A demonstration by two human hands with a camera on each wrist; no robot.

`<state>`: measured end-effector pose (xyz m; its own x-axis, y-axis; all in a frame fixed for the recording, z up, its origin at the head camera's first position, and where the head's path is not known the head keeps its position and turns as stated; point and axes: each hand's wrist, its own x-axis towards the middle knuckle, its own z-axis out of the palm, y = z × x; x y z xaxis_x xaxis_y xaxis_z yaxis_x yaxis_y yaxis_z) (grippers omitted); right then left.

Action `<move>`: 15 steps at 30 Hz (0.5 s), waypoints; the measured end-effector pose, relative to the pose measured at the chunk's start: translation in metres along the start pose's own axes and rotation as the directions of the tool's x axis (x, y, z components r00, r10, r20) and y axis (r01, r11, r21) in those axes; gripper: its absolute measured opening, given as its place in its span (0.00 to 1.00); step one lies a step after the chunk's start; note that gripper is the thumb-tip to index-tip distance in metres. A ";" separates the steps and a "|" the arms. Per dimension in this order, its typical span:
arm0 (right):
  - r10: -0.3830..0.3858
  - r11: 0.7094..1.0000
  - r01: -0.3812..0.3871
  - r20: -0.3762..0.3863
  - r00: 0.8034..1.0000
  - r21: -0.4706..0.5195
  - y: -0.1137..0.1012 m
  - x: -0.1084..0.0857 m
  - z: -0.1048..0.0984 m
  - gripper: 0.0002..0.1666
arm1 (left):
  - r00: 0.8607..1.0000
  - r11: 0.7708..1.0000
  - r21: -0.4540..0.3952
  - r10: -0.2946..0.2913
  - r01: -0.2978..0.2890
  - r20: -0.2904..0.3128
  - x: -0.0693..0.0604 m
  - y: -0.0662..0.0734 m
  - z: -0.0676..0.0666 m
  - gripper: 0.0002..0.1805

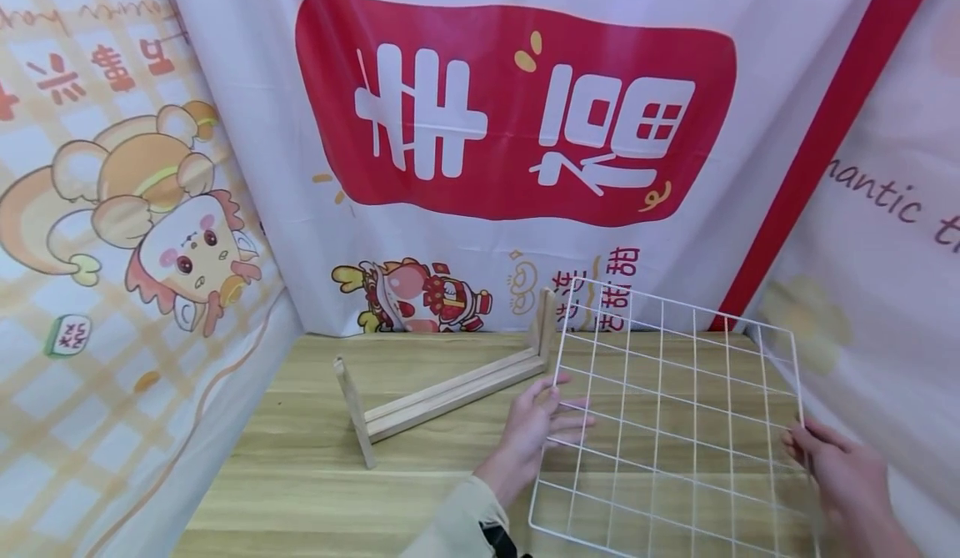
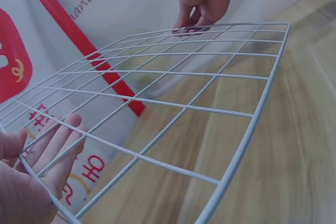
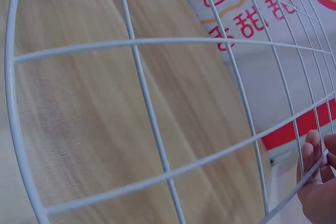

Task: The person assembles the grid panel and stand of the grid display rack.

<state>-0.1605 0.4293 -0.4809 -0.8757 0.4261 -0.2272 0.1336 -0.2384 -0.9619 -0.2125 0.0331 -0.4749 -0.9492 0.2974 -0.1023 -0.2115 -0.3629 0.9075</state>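
A white wire grid panel (image 1: 678, 424) is held up at a tilt over the table. My left hand (image 1: 536, 424) grips its left edge, the thumb by the edge wire and the fingers reaching behind the mesh, as the left wrist view also shows. At the opposite edge my right hand (image 1: 843, 466) pinches the side wire between thumb and fingers (image 3: 310, 156). Left of the panel, a pale wooden frame (image 1: 457, 395) stands on the table, a long double bar between two upright end pieces. The panel's left edge comes close to the frame's far upright.
The wood-grain table (image 1: 315, 500) lies beneath everything. A white cloth with a red printed banner (image 1: 517, 108) hangs along its back edge. Patterned cloths close off the left side (image 1: 135, 291) and the right side (image 1: 885, 291).
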 end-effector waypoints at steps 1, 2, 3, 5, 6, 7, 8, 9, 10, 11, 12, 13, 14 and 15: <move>-0.016 1.000 0.016 0.020 1.000 -0.012 -0.004 -0.001 0.003 0.27 | 1.000 1.000 0.001 0.007 -0.007 -0.004 0.000 0.004 -0.001 0.19; -0.028 0.999 0.029 0.040 0.999 -0.023 -0.008 -0.003 0.006 0.26 | 1.000 1.000 0.003 0.016 -0.016 -0.009 -0.001 0.007 -0.003 0.18; -0.041 0.998 0.043 0.056 0.998 -0.042 -0.013 -0.004 0.009 0.25 | 1.000 1.000 0.004 0.023 -0.023 -0.010 -0.001 0.011 -0.005 0.18; -0.062 0.994 0.069 0.074 0.995 -0.087 -0.021 -0.007 0.016 0.22 | 0.999 0.999 0.003 0.038 -0.038 -0.015 -0.001 0.018 -0.008 0.18; -0.072 0.990 0.081 0.077 0.994 -0.115 -0.025 -0.008 0.020 0.18 | 0.999 0.999 -0.002 0.045 -0.045 -0.020 -0.002 0.021 -0.009 0.18; -0.079 0.984 0.090 0.078 0.994 -0.153 -0.028 -0.010 0.024 0.13 | 0.998 0.998 -0.007 0.056 -0.056 -0.022 -0.002 0.024 -0.010 0.19; -0.095 0.976 0.108 0.078 0.992 -0.189 -0.031 -0.010 0.028 0.14 | 0.998 0.998 -0.011 0.061 -0.062 -0.029 -0.003 0.028 -0.011 0.19; -0.115 0.960 0.132 0.080 0.990 -0.248 -0.034 -0.011 0.033 0.19 | 0.997 0.998 -0.014 0.068 -0.068 -0.035 -0.003 0.030 -0.012 0.19; -0.134 0.937 0.151 0.075 0.988 -0.314 -0.037 -0.011 0.037 0.27 | 0.996 0.997 -0.016 0.073 -0.074 -0.046 -0.003 0.033 -0.012 0.18; -0.156 0.907 0.172 0.074 0.985 -0.385 -0.039 -0.011 0.041 0.36 | 0.995 0.996 -0.019 0.081 -0.082 -0.053 -0.004 0.035 -0.013 0.19; -0.177 0.866 0.192 0.077 0.981 -0.462 -0.041 -0.012 0.046 0.44 | 0.994 0.996 -0.021 0.086 -0.088 -0.061 -0.004 0.037 -0.014 0.18; -0.207 0.813 0.223 0.090 0.974 -0.539 -0.043 -0.013 0.050 0.50 | 0.993 0.995 -0.022 0.091 -0.092 -0.069 -0.004 0.038 -0.015 0.18; -0.232 0.758 0.249 0.108 0.967 -0.603 -0.045 -0.015 0.054 0.50 | 0.993 0.995 -0.023 0.091 -0.093 -0.077 -0.005 0.039 -0.015 0.18; -0.247 0.698 0.272 0.134 0.960 -0.663 -0.048 -0.017 0.059 0.55 | 0.992 0.995 -0.025 0.093 -0.095 -0.080 -0.005 0.040 -0.016 0.18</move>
<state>-0.1789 0.3820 -0.4223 -0.9355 0.3512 0.0395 0.1630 0.5280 -0.8335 -0.2197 0.0031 -0.4450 -0.9803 0.1913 -0.0496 -0.1260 -0.4117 0.9026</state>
